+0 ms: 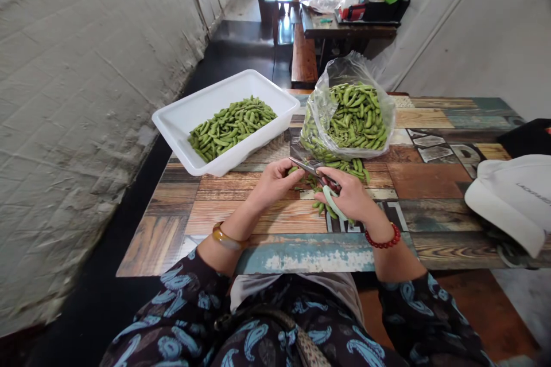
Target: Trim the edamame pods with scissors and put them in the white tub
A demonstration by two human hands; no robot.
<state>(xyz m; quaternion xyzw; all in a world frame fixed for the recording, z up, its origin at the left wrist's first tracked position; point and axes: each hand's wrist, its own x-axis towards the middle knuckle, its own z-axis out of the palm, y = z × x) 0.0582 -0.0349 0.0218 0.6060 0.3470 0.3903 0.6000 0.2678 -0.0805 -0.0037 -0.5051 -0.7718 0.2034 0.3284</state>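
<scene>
My right hand [348, 192] is wrapped round the pale green handles of a pair of scissors [333, 202], whose blades point left. My left hand [275, 182] is closed in a pinch on a green soybean pod [293, 170], close to the blade tips. Loose pods [355, 170] and small trimmings lie on the table under and behind my hands. A clear plastic bag [321, 120] full of pods stands open just beyond them. To its left sits a white plastic tub [181, 140] with a heap of pods [235, 129] inside.
The patchwork wood-pattern table [275, 215] spans the view. A white cap [512, 195] lies at its right end. A rough white wall [86, 97] runs along the left. Farther back stand a bench [304, 57] and another table [307, 23] with a black tray [379, 13] of items.
</scene>
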